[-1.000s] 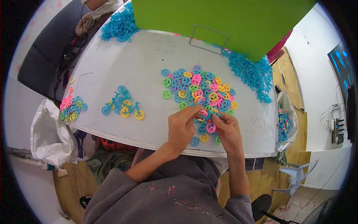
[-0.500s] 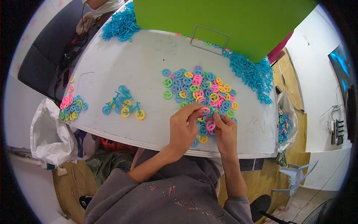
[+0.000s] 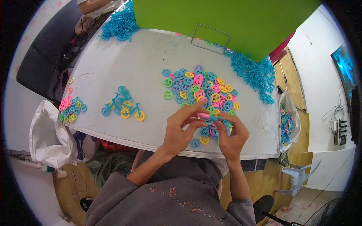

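While both hands pinch a small blue toy bike frame [image 3: 214, 119] with a pink wheel [image 3: 203, 115] just above the worktop's [image 3: 132, 64] near edge, left hand [image 3: 180, 130] and right hand [image 3: 230, 135] closed on it, a slip could drop the wheel off that edge or scatter the wheel pile [image 3: 198, 88] beside it. Finished bikes [image 3: 122, 107] sit well apart, toward the left edge.

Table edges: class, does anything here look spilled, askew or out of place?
Yes. The blue plastic pieces heaped by the green box trail over the right edge of the white table. Another blue heap overhangs the far left corner. The coloured wheels lie loosely scattered before both hands.
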Demonstrator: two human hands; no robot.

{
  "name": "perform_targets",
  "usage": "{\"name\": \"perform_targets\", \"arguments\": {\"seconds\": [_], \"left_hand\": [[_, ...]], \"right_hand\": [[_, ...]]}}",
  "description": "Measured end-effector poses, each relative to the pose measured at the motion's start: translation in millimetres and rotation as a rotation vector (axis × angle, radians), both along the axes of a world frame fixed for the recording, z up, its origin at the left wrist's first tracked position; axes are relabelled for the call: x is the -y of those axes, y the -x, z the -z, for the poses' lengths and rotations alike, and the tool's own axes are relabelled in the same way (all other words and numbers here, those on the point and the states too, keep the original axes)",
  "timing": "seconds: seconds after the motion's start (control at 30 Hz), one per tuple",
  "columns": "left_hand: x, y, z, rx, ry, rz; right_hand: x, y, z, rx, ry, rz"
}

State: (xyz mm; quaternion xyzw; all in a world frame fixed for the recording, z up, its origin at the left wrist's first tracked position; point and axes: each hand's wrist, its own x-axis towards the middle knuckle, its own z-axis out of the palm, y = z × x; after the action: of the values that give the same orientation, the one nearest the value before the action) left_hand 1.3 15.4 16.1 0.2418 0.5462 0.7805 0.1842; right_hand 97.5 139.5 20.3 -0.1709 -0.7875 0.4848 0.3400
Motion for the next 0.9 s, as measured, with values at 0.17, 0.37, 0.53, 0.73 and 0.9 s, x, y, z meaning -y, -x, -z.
{"name": "perform_targets", "arguments": {"seconds": [0.17,0.37,0.53,0.73,0.9], "left_hand": [[13,9,2,-0.428,0.094,-0.141],[24,5,4,-0.394,0.170,-0.164],[59,19,3,-0.415,0.347,-0.250],[103,50,1,-0.285,0.555,-0.475],[129,75,35,-0.510,0.759,-0.666]], "right_hand": [[1,-3,-6,0.042,0.048,-0.132],[5,6,8,0.082,0.201,-0.098],[29,28,11,0.250,0.131,-0.120],[13,37,-3,0.255,0.150,-0.253],[-53,7,7,0.130,0.131,0.045]]}}
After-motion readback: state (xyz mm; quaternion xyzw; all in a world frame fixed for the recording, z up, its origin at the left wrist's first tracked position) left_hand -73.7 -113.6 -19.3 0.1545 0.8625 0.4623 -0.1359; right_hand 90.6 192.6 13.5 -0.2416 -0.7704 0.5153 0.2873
